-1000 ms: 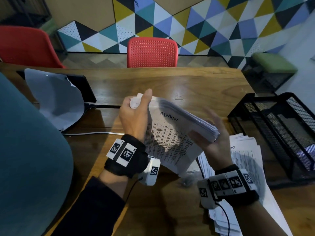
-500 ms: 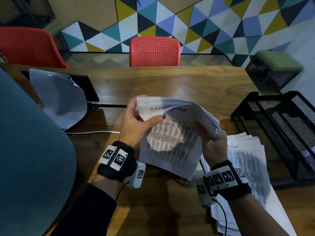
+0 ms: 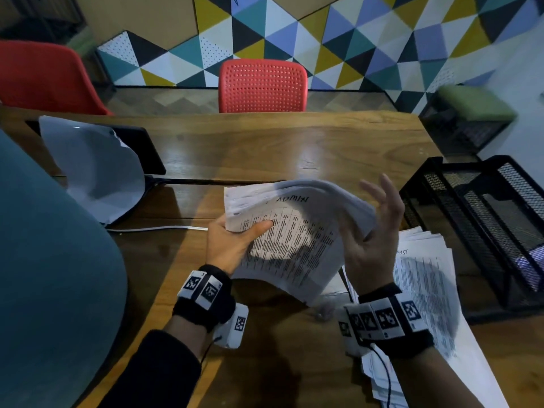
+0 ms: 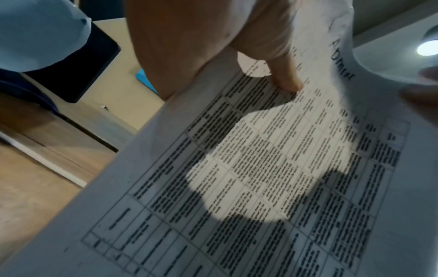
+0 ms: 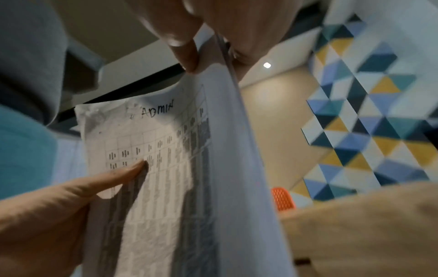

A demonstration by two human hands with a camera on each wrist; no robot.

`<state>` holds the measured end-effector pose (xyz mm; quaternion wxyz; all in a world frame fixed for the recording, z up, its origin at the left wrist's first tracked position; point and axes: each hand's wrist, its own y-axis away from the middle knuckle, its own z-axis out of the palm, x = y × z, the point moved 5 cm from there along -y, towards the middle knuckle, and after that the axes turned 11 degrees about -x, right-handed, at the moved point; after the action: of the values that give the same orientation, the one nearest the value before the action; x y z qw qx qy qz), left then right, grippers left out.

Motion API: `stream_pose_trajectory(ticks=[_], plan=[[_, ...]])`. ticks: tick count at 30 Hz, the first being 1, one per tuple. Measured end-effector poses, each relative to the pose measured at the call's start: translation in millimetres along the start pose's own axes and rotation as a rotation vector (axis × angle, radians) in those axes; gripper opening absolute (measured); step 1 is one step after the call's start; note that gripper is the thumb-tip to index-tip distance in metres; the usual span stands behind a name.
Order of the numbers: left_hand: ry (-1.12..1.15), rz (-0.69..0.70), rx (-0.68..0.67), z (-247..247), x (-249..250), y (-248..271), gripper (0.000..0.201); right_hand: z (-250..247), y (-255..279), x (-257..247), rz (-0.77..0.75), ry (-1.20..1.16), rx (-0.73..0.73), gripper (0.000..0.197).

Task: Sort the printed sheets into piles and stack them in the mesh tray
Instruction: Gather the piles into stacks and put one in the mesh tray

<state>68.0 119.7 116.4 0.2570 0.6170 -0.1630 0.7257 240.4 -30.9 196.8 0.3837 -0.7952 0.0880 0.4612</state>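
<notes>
I hold a thick stack of printed sheets point(image 3: 294, 245) above the wooden table point(image 3: 265, 151). My left hand point(image 3: 235, 240) grips its left edge, with the thumb point(image 4: 284, 78) lying on a table-printed page headed "ADMIN" point(image 5: 156, 112). My right hand point(image 3: 365, 228) pinches the curled-back upper sheets point(image 3: 338, 198) between thumb point(image 5: 184, 52) and fingers, the other fingers spread upward. A second pile of printed sheets point(image 3: 426, 278) lies on the table under my right wrist. The black mesh tray point(image 3: 441, 169) stands at the right, just beyond that pile.
A bent white sheet point(image 3: 91, 169) leans over a black flat device point(image 3: 141, 151) at the left, with a white cable point(image 3: 153, 229) running from it. Red chairs point(image 3: 262, 85) stand behind the table, a green stool point(image 3: 474, 104) at far right. A teal shape point(image 3: 44, 275) fills the left edge.
My left thumb moved down from the stack's top corner onto the page. My right hand rose and spread its fingers, peeling the upper sheets back so the "ADMIN" heading shows.
</notes>
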Motion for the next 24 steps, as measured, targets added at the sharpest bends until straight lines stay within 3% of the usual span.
stream_pose_trajectory(ticks=[2, 4, 9, 11, 13, 16, 21, 24], plan=[[0.007, -0.021, -0.004, -2, -3, -2, 0.035, -1, -7, -10, -0.156, 0.241, -0.041, 0.046], [0.002, -0.027, -0.017, -4, -5, -4, 0.035, 1, -11, -13, -0.209, 0.362, -0.117, 0.03], [-0.036, -0.049, -0.053, -7, -14, -5, 0.031, -1, -13, -15, -0.204, 0.413, -0.118, 0.034], [-0.054, -0.047, -0.069, -8, -15, -4, 0.032, -3, -12, -16, -0.15, 0.314, -0.114, 0.039], [-0.071, -0.052, -0.085, -8, -16, -3, 0.033, -2, -8, -6, 0.05, 0.029, -0.11, 0.044], [-0.048, -0.064, -0.079, -4, -14, -1, 0.031, 8, 3, 15, 0.269, -0.334, -0.107, 0.03], [0.004, -0.038, 0.031, -4, -10, 3, 0.028, 15, 6, 12, 0.207, -0.342, -0.046, 0.018], [0.018, -0.033, 0.063, -4, -7, 8, 0.036, 18, 16, 26, 0.321, -0.348, -0.137, 0.024]])
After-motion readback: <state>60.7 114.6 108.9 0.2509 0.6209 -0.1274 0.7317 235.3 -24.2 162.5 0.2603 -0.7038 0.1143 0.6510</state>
